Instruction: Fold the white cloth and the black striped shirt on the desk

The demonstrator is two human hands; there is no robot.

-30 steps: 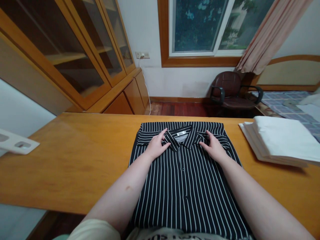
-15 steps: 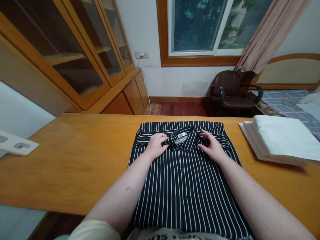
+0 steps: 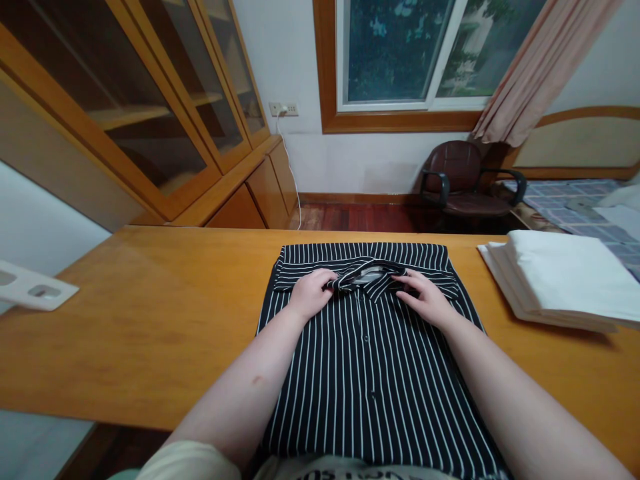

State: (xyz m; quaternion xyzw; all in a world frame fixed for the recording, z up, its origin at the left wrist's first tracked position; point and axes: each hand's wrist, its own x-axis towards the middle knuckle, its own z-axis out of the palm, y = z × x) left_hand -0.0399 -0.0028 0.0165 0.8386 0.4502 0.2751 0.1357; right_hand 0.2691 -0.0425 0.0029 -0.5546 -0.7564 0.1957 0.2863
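Observation:
A black shirt with thin white stripes (image 3: 370, 360) lies folded and buttoned on the wooden table (image 3: 150, 320), its collar (image 3: 367, 275) at the far end. My left hand (image 3: 310, 293) is closed on the left collar point. My right hand (image 3: 425, 299) pinches the right collar point. Both hands draw the collar points toward the middle, so the collar is bunched and half covers its white label.
A stack of folded white cloth (image 3: 555, 280) sits on the table at the right. A white plastic piece (image 3: 30, 287) juts in at the left edge. Beyond the table are a glass-fronted wooden cabinet (image 3: 150, 100), a brown armchair (image 3: 465, 180) and a window.
My hands went from lying flat beside the collar to gripping its points. The collar has been pulled together and bunched toward the centre, hiding most of the label.

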